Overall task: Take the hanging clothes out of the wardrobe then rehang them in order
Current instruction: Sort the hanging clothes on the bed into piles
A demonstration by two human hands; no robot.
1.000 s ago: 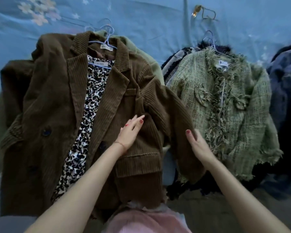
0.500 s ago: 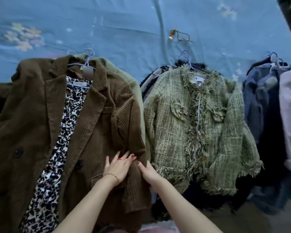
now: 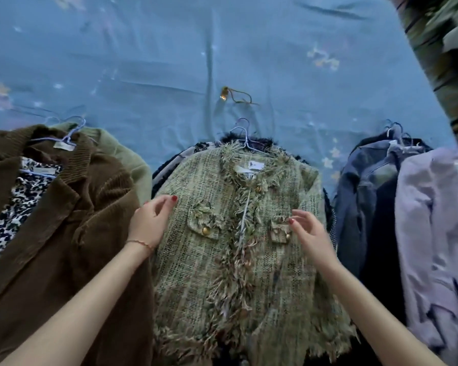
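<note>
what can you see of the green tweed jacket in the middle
The green tweed jacket lies flat, front up, on the blue bedspread, atop a pile of darker garments. Its weave looks coarse, with frayed fringe along collar, front opening, pockets and hem. Two chest pockets carry gold buttons. A thin light-blue wire hanger sticks out at the neck. The left hand touches its left edge; the right hand is at the right pocket.

blue bedsheet [image 3: 275, 62], brown jacket [image 3: 64, 247], green tweed jacket [image 3: 209, 260], lilac garment [image 3: 434, 233], gold trinket [image 3: 224, 93]

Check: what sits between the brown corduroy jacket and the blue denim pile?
Head view: the green tweed jacket on its hanger, with the left hand and right hand over it.
</note>
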